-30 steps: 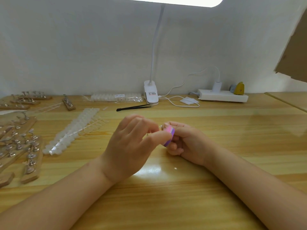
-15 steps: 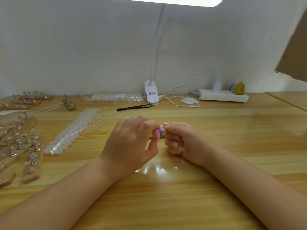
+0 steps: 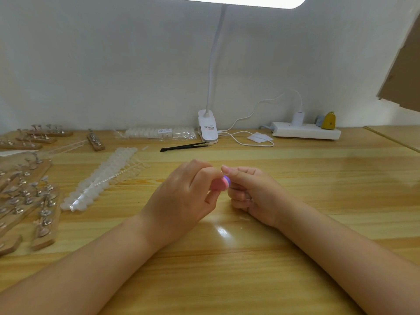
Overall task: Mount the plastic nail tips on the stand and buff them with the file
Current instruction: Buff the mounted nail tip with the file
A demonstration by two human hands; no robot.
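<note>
A wooden table (image 3: 295, 201) carries stands (image 3: 45, 214) and strips of nail tips (image 3: 100, 180) at left. At the centre, the left hand (image 3: 181, 201) pinches a pink-and-purple file (image 3: 221, 184). The right hand (image 3: 252, 194), fingers curled, meets it; what its grip holds cannot be told.

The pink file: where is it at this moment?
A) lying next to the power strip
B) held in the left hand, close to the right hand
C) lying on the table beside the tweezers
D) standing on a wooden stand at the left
B: the left hand pinches the pink file between thumb and fingers, right beside the curled right hand, above the table.
</note>
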